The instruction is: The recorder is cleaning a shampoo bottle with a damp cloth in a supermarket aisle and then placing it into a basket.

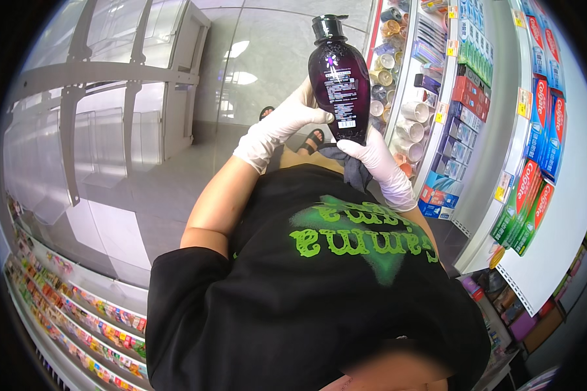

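Note:
A dark purple pump bottle (340,90) with a black pump head stands upright between my hands, its printed label side showing. My left hand (296,110), in a white glove, grips the bottle's left side, the thumb across its lower part. Gloved in white too, my right hand (372,156) holds the bottle near its base on the right. A dark grey cloth (350,166) hangs beneath the bottle, against the right hand's palm side; how it is held is partly hidden.
Shelves (442,117) at the right carry cups, small boxes and Colgate toothpaste boxes (538,132). Clear plastic bins (102,141) on a frame stand at the left. Packaged goods (102,337) fill racks at the lower left. Tiled floor (269,49) lies beyond the bottle.

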Available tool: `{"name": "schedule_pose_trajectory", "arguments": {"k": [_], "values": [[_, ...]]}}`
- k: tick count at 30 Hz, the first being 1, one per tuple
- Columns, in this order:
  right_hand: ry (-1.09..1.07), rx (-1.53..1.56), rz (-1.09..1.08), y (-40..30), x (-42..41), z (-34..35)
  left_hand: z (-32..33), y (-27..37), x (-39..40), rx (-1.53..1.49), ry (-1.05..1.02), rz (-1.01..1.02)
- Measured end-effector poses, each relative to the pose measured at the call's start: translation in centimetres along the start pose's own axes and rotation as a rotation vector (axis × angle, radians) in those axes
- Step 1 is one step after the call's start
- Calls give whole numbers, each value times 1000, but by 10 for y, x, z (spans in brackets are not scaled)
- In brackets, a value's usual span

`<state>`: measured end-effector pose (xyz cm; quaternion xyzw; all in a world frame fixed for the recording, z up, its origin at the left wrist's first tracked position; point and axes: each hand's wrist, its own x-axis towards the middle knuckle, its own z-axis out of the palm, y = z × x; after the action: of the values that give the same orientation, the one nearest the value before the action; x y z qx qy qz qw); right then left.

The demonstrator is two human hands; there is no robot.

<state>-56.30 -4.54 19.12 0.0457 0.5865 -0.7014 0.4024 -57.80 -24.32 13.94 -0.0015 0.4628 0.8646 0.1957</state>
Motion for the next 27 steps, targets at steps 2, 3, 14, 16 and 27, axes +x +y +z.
{"name": "schedule_pose_trajectory", "arguments": {"k": [2, 3, 14, 16, 27], "values": [[1, -13, -4, 0, -3, 4, 0, 0, -5, -24, -2, -13], [-1, -32, -14, -2, -1, 4, 0, 1, -4, -45, -5, -17], [-19, -25, 7, 7, 8, -6, -5, 0, 2, -50, -31, 9], [-15, -25, 0, 8, 5, -3, -5, -2, -2, -63, -25, 9], [-22, -74, 5, 9, 10, -5, -7, 0, 0, -90, -27, 8]]}}
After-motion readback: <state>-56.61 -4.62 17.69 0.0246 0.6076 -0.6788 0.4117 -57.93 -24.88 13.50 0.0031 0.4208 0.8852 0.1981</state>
